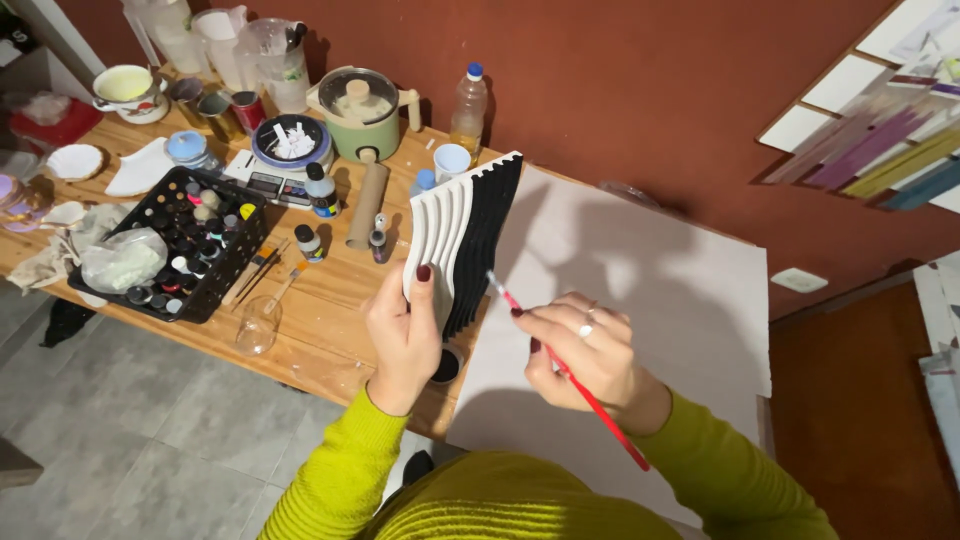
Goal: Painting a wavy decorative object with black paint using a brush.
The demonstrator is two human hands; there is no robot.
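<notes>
My left hand [402, 335] grips the lower left edge of a ribbed wavy relief panel [462, 235], white on its left part and black on its right, held upright over the wooden table [320, 330]. My right hand [585, 355] holds a thin red-handled paintbrush [565, 370], its bristle tip close to the panel's black lower right edge. A small round dish of black paint [447, 366] lies on the table just below the panel. Both sleeves are yellow-green knit.
A large grey sheet [650, 290] covers the table's right part. A black crate of small paint pots [180, 250], paint bottles, a cardboard tube [367, 205], a clear glass [257, 327], a green pot [360, 112] and cups crowd the left and back.
</notes>
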